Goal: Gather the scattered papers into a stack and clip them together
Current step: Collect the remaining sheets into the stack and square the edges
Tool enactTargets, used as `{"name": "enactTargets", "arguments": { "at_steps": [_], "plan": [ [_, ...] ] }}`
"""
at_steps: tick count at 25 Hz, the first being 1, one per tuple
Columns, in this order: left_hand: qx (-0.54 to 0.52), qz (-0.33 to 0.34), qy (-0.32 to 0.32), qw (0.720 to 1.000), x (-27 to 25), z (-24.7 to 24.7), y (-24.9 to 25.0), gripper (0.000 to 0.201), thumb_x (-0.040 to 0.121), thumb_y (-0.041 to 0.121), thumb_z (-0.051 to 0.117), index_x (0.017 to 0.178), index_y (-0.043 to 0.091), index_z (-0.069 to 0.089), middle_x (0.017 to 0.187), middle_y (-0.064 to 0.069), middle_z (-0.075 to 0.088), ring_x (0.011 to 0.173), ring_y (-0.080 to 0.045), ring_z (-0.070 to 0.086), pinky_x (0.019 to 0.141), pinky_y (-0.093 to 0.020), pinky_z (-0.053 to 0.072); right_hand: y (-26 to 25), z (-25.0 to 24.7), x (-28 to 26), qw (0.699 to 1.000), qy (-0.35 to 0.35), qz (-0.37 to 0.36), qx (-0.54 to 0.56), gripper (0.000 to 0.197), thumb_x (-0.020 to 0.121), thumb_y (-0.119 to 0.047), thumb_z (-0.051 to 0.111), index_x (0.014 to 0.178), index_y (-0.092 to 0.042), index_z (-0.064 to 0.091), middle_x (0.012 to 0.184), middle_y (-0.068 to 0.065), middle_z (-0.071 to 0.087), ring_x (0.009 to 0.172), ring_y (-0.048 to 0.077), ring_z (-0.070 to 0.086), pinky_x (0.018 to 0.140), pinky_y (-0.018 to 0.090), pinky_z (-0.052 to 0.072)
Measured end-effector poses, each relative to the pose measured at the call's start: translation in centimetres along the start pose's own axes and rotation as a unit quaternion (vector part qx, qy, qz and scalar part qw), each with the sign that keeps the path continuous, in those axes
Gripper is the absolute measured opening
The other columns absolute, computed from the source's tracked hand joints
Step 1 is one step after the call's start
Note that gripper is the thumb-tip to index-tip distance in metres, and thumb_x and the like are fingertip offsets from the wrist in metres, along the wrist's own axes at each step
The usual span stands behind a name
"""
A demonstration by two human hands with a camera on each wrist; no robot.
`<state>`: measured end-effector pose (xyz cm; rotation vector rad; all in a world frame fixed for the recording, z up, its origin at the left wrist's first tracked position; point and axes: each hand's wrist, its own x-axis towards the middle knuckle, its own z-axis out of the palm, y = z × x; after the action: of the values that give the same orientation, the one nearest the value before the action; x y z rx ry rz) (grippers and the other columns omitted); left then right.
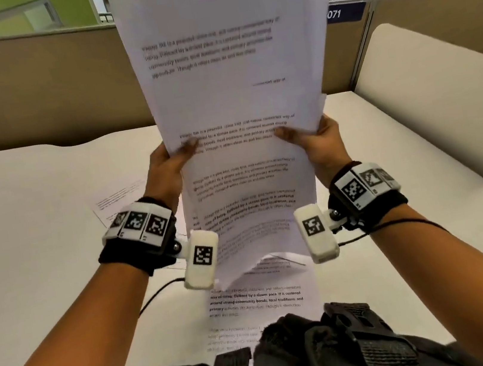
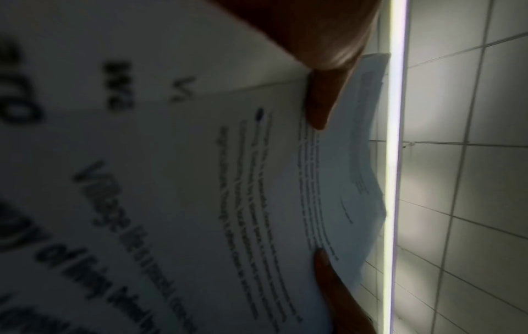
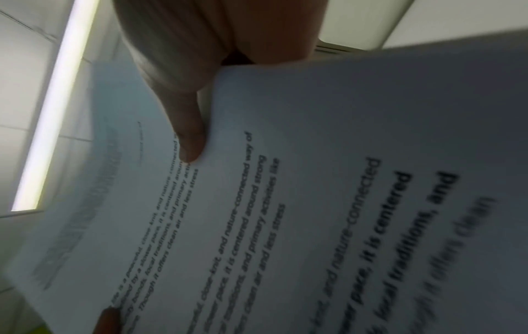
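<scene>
Both hands up in front of the chest, holding the papers [image 1: 230,96] upright above the table [image 1: 35,213]. Left hand [image 1: 169,168] pinches the left edge, thumb on the front sheet; right hand [image 1: 316,143] pinches the right edge the same way. Sheets uneven, fanned, edges not lined up, lower ones sagging. Loose sheet [image 1: 120,197] lies flat on the table left of the left wrist; another sheet [image 1: 261,302] lies under the held bunch.

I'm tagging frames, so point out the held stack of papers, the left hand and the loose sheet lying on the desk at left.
stack of papers [image 1: 230,96]: head view, front sheet.
left hand [image 1: 169,168]: head view, back of hand.
loose sheet [image 1: 117,198]: head view, printed face.
</scene>
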<state>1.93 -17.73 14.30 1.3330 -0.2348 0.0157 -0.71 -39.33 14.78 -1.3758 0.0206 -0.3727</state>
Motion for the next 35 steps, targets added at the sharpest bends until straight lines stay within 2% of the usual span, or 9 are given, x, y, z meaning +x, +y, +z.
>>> {"name": "enactTargets", "arguments": {
  "at_steps": [5,12,17,19,21,23,25,28,35],
  "plan": [
    [0.004,0.038,-0.033,0.999,1.0,0.2,0.9,0.021,0.09,0.001,0.045,0.085,0.016,0.059,0.067,0.016,0.073,0.065,0.0,0.067,0.062,-0.018,0.054,-0.8,-0.3,0.1,0.999,-0.009,-0.049,0.01,0.024,0.073,0.006,0.067,0.085,-0.014,0.063,0.081,-0.005,0.073,0.077,0.017,0.069,0.072,0.037,0.059],
    [0.037,-0.006,-0.031,0.999,-0.5,-1.2,-2.6,0.025,0.062,0.011,0.066,0.085,0.021,0.062,0.071,0.018,0.073,0.066,-0.003,0.069,0.058,-0.018,0.054,3.8,-2.0,-1.8,0.999,-0.019,0.039,-0.011,0.024,0.073,0.002,0.068,0.09,-0.014,0.064,0.078,-0.006,0.075,0.071,0.015,0.07,0.066,0.031,0.058],
    [0.039,0.002,-0.039,0.998,-0.3,-0.9,-1.5,0.022,0.068,0.002,0.069,0.07,0.024,0.07,0.067,0.017,0.073,0.063,-0.003,0.069,0.057,-0.018,0.054,3.6,-2.3,-1.8,0.997,-0.056,0.053,-0.019,0.022,0.072,0.001,0.069,0.088,-0.014,0.065,0.078,-0.006,0.075,0.071,0.014,0.07,0.067,0.03,0.058],
    [0.02,0.026,-0.037,0.999,0.1,-0.9,-0.4,0.014,0.057,0.014,0.079,0.066,0.023,0.073,0.067,0.016,0.073,0.063,-0.002,0.068,0.059,-0.017,0.053,2.8,-2.0,-1.7,0.997,-0.063,0.034,0.003,0.029,0.063,-0.015,0.08,0.089,-0.014,0.066,0.081,-0.005,0.075,0.074,0.015,0.071,0.067,0.029,0.057],
    [0.009,0.052,-0.036,0.998,0.5,-0.9,0.9,0.036,0.038,0.036,0.088,0.067,0.021,0.072,0.066,0.014,0.073,0.062,-0.001,0.067,0.059,-0.016,0.053,1.7,-1.6,-1.5,0.997,-0.068,0.012,0.034,0.046,0.05,-0.035,0.084,0.087,-0.014,0.066,0.08,-0.004,0.075,0.072,0.014,0.07,0.063,0.027,0.056],
    [0.002,0.06,-0.035,0.998,0.7,-0.7,1.5,0.05,0.033,0.048,0.085,0.07,0.018,0.07,0.065,0.012,0.073,0.061,-0.002,0.066,0.059,-0.018,0.053,0.8,-1.3,-1.3,0.996,-0.072,-0.002,0.045,0.046,0.05,-0.035,0.084,0.087,-0.014,0.064,0.076,-0.005,0.074,0.069,0.012,0.069,0.061,0.025,0.055],
    [0.008,0.055,-0.029,0.998,0.7,-0.4,1.7,0.039,0.044,0.04,0.082,0.071,0.016,0.067,0.062,0.011,0.072,0.059,-0.003,0.065,0.057,-0.018,0.052,0.6,-1.0,-1.2,0.997,-0.066,-0.006,0.026,0.032,0.062,-0.02,0.08,0.088,-0.014,0.063,0.075,-0.006,0.074,0.069,0.012,0.069,0.062,0.026,0.056],
    [0.012,0.046,0.016,0.999,0.3,0.4,1.7,0.006,0.076,0.011,0.067,0.073,0.012,0.062,0.056,0.012,0.069,0.053,-0.002,0.063,0.054,-0.019,0.053,1.4,-1.1,-1.4,0.999,-0.051,0.005,-0.004,0.022,0.067,-0.019,0.069,0.088,-0.015,0.065,0.078,-0.005,0.074,0.073,0.014,0.07,0.067,0.03,0.057],
    [-0.075,0.036,0.06,0.995,-0.4,1.6,1.8,0.008,0.085,0.012,0.059,0.077,0.013,0.061,0.059,0.009,0.07,0.057,-0.007,0.066,0.057,-0.025,0.055,5.7,-1.7,-3.4,0.998,0.005,0.047,-0.029,0.016,0.068,-0.004,0.076,0.079,-0.012,0.067,0.071,-0.005,0.074,0.066,0.015,0.07,0.062,0.031,0.058]
  ]
}}
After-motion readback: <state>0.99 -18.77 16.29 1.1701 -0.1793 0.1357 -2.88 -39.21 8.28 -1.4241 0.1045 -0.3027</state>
